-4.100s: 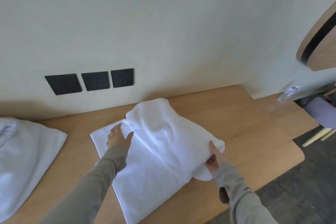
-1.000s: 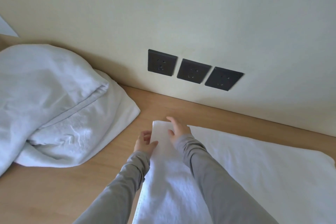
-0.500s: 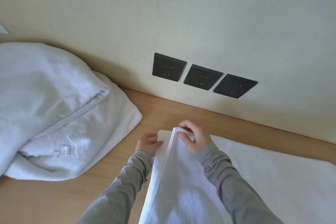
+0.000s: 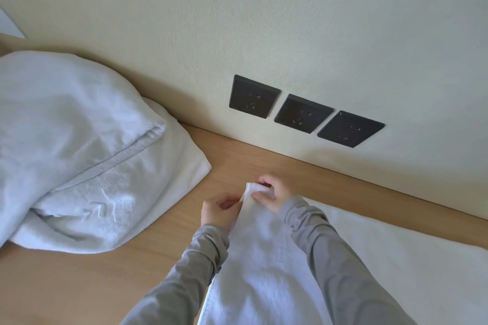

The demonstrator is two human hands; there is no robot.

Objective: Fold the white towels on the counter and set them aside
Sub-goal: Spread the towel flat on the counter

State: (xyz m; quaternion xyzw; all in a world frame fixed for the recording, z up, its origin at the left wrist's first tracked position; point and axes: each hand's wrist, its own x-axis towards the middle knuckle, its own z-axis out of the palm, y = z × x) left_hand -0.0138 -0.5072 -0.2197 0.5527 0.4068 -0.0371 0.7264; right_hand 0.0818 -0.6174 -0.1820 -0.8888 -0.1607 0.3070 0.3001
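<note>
Both hands at the towel's corner
Left hand point(image 4: 220, 210) and right hand point(image 4: 274, 194) pinch the white towel point(image 4: 264, 258) above the table point(image 4: 79, 285).

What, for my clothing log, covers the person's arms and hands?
Both arms wear plain grey long sleeves: the left sleeve and right sleeve show soft creases, with cuffs gathered at the wrists. No logos or markings show. The left hand and right hand are bare: no gloves, and no rings or watch visible.
</note>
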